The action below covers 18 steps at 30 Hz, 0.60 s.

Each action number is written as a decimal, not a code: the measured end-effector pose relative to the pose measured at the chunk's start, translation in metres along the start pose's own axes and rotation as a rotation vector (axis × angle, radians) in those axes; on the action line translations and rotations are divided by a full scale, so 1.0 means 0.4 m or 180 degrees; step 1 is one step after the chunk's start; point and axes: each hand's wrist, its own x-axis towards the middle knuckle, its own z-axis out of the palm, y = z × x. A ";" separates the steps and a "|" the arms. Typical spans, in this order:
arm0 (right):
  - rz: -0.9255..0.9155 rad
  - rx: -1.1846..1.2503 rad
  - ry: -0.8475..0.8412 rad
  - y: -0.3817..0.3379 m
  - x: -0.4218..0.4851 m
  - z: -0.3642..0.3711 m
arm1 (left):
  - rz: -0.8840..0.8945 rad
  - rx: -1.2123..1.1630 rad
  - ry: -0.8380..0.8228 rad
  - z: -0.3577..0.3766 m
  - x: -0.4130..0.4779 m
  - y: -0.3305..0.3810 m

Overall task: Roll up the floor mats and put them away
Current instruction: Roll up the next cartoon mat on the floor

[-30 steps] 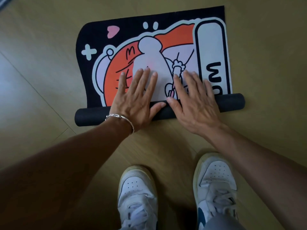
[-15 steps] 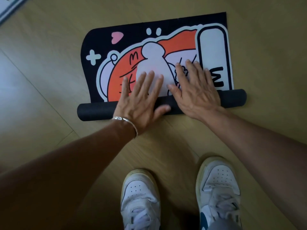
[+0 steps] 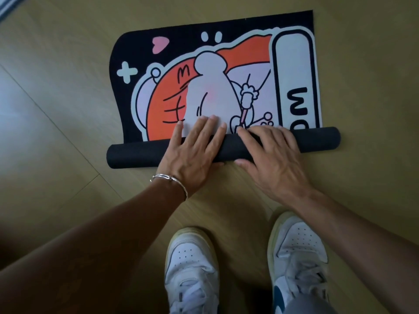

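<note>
My left hand (image 3: pixel 192 150) and right hand (image 3: pixel 269 155) lie flat and open across the rolled mat (image 3: pixel 140 156). It runs left to right; the flat part lies toward the top.

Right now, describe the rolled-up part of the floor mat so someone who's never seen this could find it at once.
On the wooden floor lies a black cartoon mat with orange and white artwork. Along its near edge, just ahead of the white sneakers, runs the rolled part, with the left hand and right hand pressed on it. Unlike the flat printed area, it is a plain black tube.
</note>
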 end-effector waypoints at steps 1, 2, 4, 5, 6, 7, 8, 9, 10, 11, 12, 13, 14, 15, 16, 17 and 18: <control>0.0030 0.0001 0.0024 -0.001 0.000 -0.001 | -0.0036 -0.0021 0.0073 0.003 -0.003 0.003; 0.0057 -0.0006 0.0045 -0.002 0.001 -0.004 | -0.0052 -0.0056 0.0119 0.006 -0.004 0.005; 0.0062 -0.0022 0.0046 -0.007 -0.002 -0.008 | -0.0022 -0.0097 0.0145 0.009 -0.008 0.005; 0.0058 -0.0019 0.0020 -0.010 -0.008 -0.008 | 0.0021 -0.0113 0.0175 0.011 -0.014 0.006; 0.0060 -0.0010 -0.0013 -0.014 -0.019 -0.008 | 0.0069 -0.0127 0.0208 0.014 -0.023 0.009; 0.0074 0.0003 -0.0044 -0.021 -0.033 -0.007 | 0.0107 -0.0123 0.0230 0.019 -0.035 0.014; 0.0095 0.0016 -0.0065 -0.028 -0.048 -0.005 | 0.0129 -0.0107 0.0236 0.025 -0.049 0.020; 0.0121 0.0031 -0.0091 -0.036 -0.066 -0.002 | 0.0140 -0.0101 0.0237 0.030 -0.064 0.028; 0.0138 0.0052 -0.0127 -0.043 -0.085 0.002 | 0.0145 -0.0114 0.0250 0.035 -0.082 0.037; 0.0138 0.0076 -0.0172 -0.050 -0.104 0.007 | 0.0150 -0.0139 0.0257 0.041 -0.102 0.047; 0.0123 0.0097 -0.0218 -0.057 -0.124 0.012 | 0.0156 -0.0173 0.0265 0.047 -0.122 0.058; 0.0101 0.0104 -0.0275 -0.064 -0.144 0.016 | 0.0160 -0.0216 0.0257 0.052 -0.144 0.070; 0.0087 0.0100 -0.0339 -0.071 -0.162 0.019 | 0.0163 -0.0252 0.0244 0.058 -0.164 0.080; 0.0086 0.0098 -0.0417 -0.078 -0.179 0.022 | 0.0163 -0.0271 0.0220 0.064 -0.180 0.089; 0.0097 0.0109 -0.0490 -0.084 -0.193 0.024 | 0.0157 -0.0279 0.0176 0.069 -0.191 0.095; 0.0119 0.0125 -0.0542 -0.089 -0.202 0.025 | 0.0152 -0.0278 0.0143 0.072 -0.197 0.099; 0.0141 0.0142 -0.0575 -0.091 -0.205 0.024 | 0.0149 -0.0273 0.0124 0.074 -0.197 0.098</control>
